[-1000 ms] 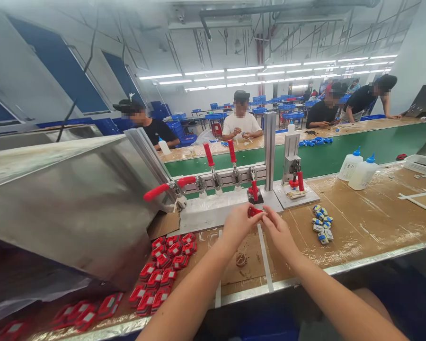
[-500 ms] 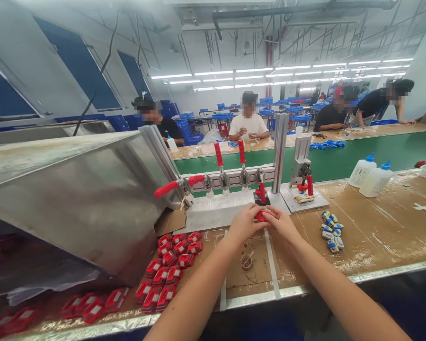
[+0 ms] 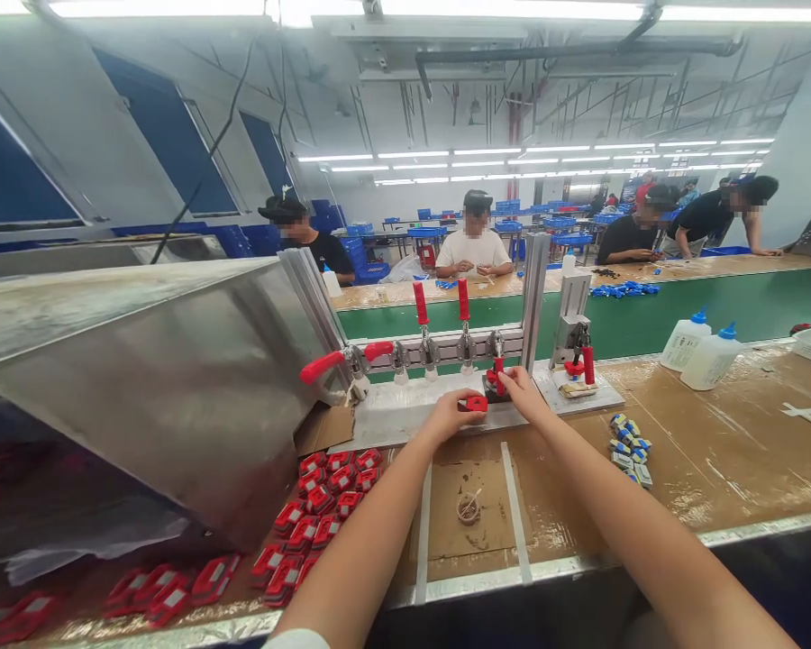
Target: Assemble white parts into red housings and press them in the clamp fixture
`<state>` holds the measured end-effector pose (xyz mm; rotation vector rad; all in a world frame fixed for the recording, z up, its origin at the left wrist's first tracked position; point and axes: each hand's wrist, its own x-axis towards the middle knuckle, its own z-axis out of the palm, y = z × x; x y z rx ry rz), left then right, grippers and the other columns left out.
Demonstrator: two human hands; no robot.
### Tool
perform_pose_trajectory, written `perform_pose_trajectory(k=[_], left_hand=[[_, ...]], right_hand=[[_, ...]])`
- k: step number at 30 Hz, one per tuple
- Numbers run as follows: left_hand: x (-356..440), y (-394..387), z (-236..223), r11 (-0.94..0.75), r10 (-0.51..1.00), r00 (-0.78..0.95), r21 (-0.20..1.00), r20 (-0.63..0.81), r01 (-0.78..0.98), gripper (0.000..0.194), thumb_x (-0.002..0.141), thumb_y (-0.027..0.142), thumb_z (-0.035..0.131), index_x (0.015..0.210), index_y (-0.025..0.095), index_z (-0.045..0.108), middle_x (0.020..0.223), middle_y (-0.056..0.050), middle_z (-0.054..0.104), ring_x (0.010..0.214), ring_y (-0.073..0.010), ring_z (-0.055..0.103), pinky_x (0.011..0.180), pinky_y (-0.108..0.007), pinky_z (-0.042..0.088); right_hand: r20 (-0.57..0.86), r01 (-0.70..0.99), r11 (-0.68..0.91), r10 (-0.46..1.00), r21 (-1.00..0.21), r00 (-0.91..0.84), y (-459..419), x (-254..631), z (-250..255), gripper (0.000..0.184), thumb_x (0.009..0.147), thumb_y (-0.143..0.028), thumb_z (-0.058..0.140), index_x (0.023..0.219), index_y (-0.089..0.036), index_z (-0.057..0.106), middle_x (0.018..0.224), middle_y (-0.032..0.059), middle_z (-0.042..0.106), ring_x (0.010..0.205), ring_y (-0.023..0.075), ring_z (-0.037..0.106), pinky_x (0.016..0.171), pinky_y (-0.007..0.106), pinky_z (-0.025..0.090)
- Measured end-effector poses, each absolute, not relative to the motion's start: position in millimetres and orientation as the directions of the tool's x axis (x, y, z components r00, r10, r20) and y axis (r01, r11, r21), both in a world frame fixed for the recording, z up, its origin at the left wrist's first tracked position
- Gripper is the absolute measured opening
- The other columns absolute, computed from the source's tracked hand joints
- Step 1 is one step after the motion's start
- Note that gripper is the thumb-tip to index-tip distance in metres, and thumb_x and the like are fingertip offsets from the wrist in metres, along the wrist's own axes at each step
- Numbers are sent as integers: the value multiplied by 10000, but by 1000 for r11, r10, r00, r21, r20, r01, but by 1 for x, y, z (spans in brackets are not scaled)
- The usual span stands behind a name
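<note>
My left hand [image 3: 450, 415] is closed on a small red plastic case [image 3: 476, 404], held just in front of the clamp fixture. The fingers of my right hand [image 3: 525, 397] are at the red handle of the rightmost toggle clamp [image 3: 498, 368] and pinch it. That handle points down over a dark block at the base, partly covered by my fingers. To the left along the same rail are more toggle clamps; two red handles [image 3: 422, 302] stand upright and two lean left.
Rows of red cases [image 3: 317, 500] lie left of my arms. A small round dish [image 3: 469, 508] holding a stick sits on taped cardboard. At right are a second clamp stand [image 3: 577, 361], blue-and-white blocks [image 3: 628, 451] and two bottles [image 3: 713, 358]. Several people work opposite.
My hands have parted. The left keeps the red case and has moved slightly left; the right has gone up to the clamp handle. The view has tilted up a little.
</note>
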<state>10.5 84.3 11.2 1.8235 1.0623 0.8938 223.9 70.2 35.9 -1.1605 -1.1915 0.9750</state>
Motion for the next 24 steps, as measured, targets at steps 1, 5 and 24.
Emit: perform_pose_trajectory(k=[1,5,24], left_hand=[[12,91,12,-332,889,421,885,178,327,474,662,436,863,1039,169,755,979,-53,744,804,-182,646,787,-298,520],[42,113,14,-401,834,508,870,216,287,566,628,478,887,1083,167,761,1002,-57,732,715,-140,609,746,-288,510],[80,142,-6,-319,947,184,830,262,458,396,856,417,696,1179,189,678,1077,-78,730,925,-225,648,824,-311,496]], right_hand=[[173,11,173,978,-985,120,72,224,44,418,786,-620,644,879,-255,462,737,-18,630,748,200,615,705,316,478],[232,-140,235,972,-962,37,64,225,73,438,795,-633,623,909,-257,429,683,-45,600,614,159,522,575,267,375],[346,-45,343,934,-938,-91,57,231,101,522,830,-675,687,1121,-244,642,724,-22,563,614,141,443,519,257,331]])
